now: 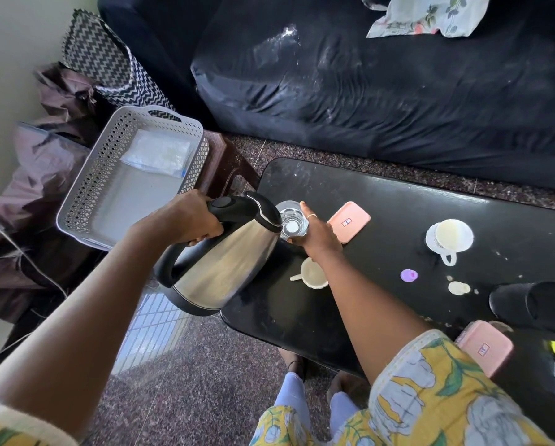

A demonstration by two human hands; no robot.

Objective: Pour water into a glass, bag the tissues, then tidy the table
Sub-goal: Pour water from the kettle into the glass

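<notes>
My left hand (189, 222) grips the black handle of a steel kettle (224, 272), which is tilted with its spout over a clear glass (292, 220). The glass stands at the left end of the black table (382, 201) and has some water in it. My right hand (318, 233) wraps around the glass from the right side. A clear plastic bag (157, 154) lies in a grey perforated basket (86, 201) on a stool to the left. No tissues can be made out for certain.
On the table are two white cups (313, 273) (451, 236), two pink cases (350, 222) (483, 349), a purple lid (408, 275), a black slipper (533, 305) and white scraps. A dark sofa (366, 91) runs behind the table.
</notes>
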